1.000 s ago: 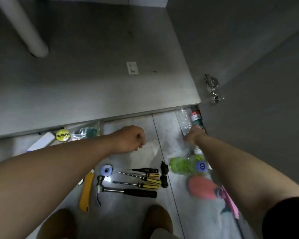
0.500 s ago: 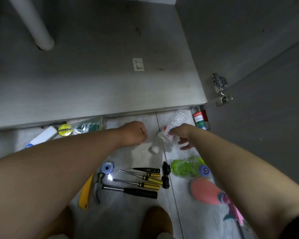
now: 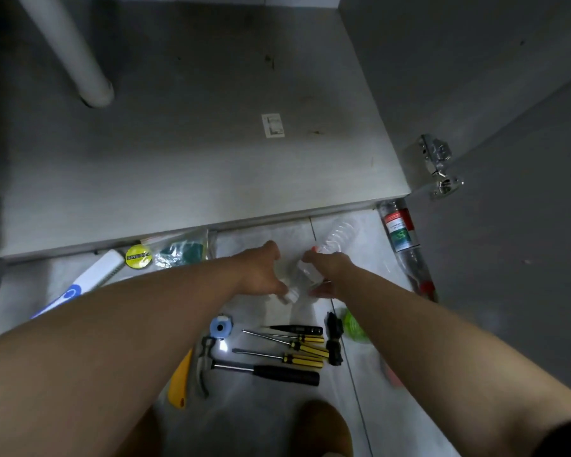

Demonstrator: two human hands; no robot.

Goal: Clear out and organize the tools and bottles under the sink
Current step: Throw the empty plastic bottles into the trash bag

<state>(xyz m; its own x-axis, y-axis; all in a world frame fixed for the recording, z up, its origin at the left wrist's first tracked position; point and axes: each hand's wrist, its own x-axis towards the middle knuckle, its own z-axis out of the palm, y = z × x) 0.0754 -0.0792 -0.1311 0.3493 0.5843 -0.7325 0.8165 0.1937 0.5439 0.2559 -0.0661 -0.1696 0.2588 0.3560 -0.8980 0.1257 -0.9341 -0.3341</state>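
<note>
Clear small plastic bottle with white cap (image 3: 294, 285) over grey floor tiles (image 3: 264, 407), gripped between left hand (image 3: 261, 275) and right hand (image 3: 327, 272), second clear ribbed bottle (image 3: 338, 235) just beyond, yellow-handled screwdrivers (image 3: 297, 349) and black-handled hammer (image 3: 264, 371) nearer, cabinet shelf (image 3: 195, 143) above.

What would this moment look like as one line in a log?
left hand: on small clear bottle | right hand: on same bottle | tools: laid out on floor | cabinet shelf: bare
</note>
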